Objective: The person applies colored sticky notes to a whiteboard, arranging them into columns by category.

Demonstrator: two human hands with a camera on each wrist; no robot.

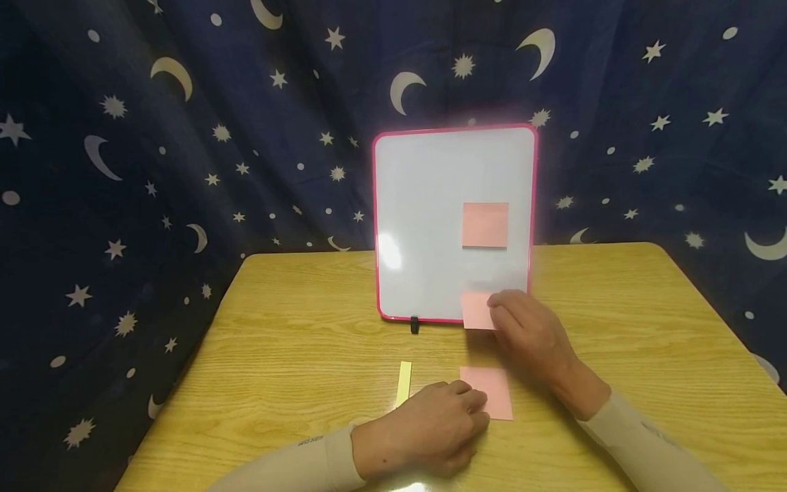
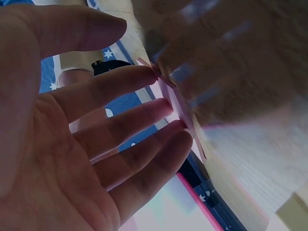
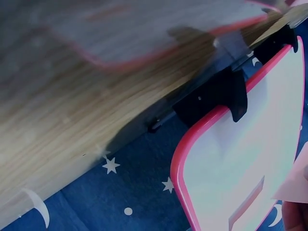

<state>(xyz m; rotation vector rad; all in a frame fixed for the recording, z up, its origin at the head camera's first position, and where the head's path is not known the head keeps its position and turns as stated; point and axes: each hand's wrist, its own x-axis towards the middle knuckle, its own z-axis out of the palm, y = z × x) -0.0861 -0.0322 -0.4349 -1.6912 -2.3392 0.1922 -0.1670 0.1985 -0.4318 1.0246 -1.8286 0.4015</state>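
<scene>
My right hand (image 1: 537,338) pinches a pink sticky note (image 1: 476,311) by its right side, in front of the whiteboard's lower edge. In the right wrist view that held note (image 3: 294,183) shows at the right edge. A second pink note (image 1: 485,224) sticks to the right half of the whiteboard (image 1: 424,184), which has a pink frame and stands upright. On the table, fingers of my left hand (image 1: 430,427) touch a pink sticky pad (image 1: 499,393). The left wrist view shows those fingers fairly straight, their tips against the pad (image 2: 185,113), the thumb apart.
A yellow paper strip (image 1: 403,384) lies on the wooden table (image 1: 295,328), just beyond my left hand. Black stand clips (image 3: 216,98) grip the board's bottom edge. Behind hangs a dark blue curtain (image 1: 344,68) with moons and stars.
</scene>
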